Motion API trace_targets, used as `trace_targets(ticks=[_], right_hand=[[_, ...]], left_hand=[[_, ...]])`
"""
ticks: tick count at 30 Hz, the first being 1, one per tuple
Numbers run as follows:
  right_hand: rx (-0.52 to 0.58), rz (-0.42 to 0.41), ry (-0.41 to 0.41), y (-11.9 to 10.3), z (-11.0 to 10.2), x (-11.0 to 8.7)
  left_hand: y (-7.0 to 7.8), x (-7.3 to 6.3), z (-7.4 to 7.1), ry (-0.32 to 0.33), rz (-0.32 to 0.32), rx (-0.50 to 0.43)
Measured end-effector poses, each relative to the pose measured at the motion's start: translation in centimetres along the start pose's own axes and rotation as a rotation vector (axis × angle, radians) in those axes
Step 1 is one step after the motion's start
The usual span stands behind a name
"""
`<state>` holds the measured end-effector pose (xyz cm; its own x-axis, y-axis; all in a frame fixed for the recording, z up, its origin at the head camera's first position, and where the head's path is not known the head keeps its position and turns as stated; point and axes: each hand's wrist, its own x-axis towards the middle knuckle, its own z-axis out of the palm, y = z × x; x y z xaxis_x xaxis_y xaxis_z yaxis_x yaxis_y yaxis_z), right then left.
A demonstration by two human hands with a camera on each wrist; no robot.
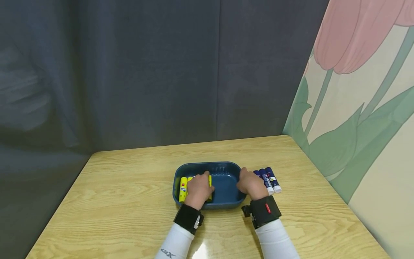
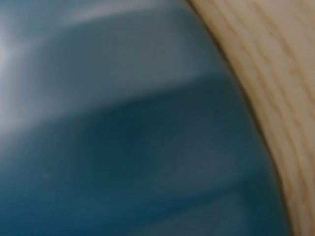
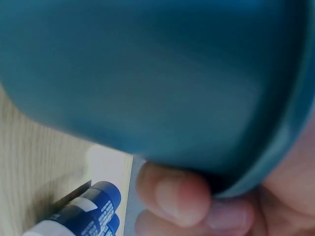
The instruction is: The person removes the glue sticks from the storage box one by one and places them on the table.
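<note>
A dark blue oval plastic basin (image 1: 224, 205) stands on the table, with several yellow glue sticks (image 1: 183, 190) lined up in its left part. My left hand (image 1: 198, 187) reaches in over them, fingers curled down and thumb at the right side of a yellow stick it grips; the hand covers most of that stick. At the basin's right end my right hand (image 1: 252, 184) grips the rim. The right wrist view shows its fingertips (image 3: 170, 194) curled under the rim, against the outer wall. Only the basin's wall (image 2: 147, 132) and some table fill the left wrist view.
Three dark blue glue sticks (image 1: 271, 179) with white ends lie side by side on the wooden table (image 1: 129, 201), just right of my right hand. Behind the table hangs a dark grey curtain (image 1: 161, 72). A wall painted with flowers (image 1: 355, 126) borders the right side.
</note>
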<state>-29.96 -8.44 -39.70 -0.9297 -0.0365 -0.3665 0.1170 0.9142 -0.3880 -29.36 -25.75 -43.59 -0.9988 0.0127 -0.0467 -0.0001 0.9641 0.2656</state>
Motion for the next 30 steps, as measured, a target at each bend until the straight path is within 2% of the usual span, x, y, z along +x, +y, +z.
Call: trace_targets(ticks=[18, 30], right_hand=[[-0.015, -0.013, 0.004, 0.07, 0.13, 0.04], [-0.008, -0.009, 0.002, 0.09, 0.17, 0.04]], left_hand=[[0.66, -0.56, -0.31, 0.016, -0.008, 0.061], [0.84, -0.75, 0.06, 0.054, 0.018, 0.066]])
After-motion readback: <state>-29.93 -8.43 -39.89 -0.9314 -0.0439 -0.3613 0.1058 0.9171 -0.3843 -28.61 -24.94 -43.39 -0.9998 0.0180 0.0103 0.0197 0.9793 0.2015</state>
